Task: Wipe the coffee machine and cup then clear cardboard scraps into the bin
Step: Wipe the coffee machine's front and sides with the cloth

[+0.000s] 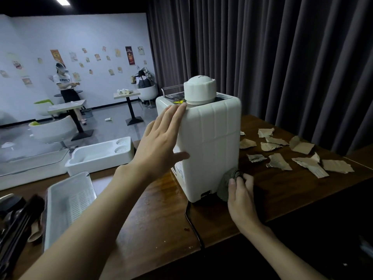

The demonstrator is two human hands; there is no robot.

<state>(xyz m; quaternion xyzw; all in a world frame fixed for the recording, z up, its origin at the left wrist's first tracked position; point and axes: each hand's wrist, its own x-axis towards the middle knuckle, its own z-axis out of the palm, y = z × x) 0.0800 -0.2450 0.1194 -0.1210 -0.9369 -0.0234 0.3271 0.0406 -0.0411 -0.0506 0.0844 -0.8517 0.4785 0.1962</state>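
A white coffee machine (pixel 210 142) stands on the dark wooden table (pixel 161 215), its back toward me. My left hand (pixel 161 142) lies flat with straight fingers against the machine's left side. My right hand (pixel 241 197) grips a grey cloth (pixel 229 182) and holds it against the machine's lower right corner. Several torn cardboard scraps (pixel 302 156) lie scattered on the table to the right of the machine. No cup or bin that I can identify shows.
A black power cord (pixel 194 227) runs from the machine's base over the table's front edge. A white slotted basket (pixel 68 201) and a white moulded tray (pixel 101 154) sit at the left. Dark utensils (pixel 16 219) lie far left. Dark curtains hang behind; a person stands far off.
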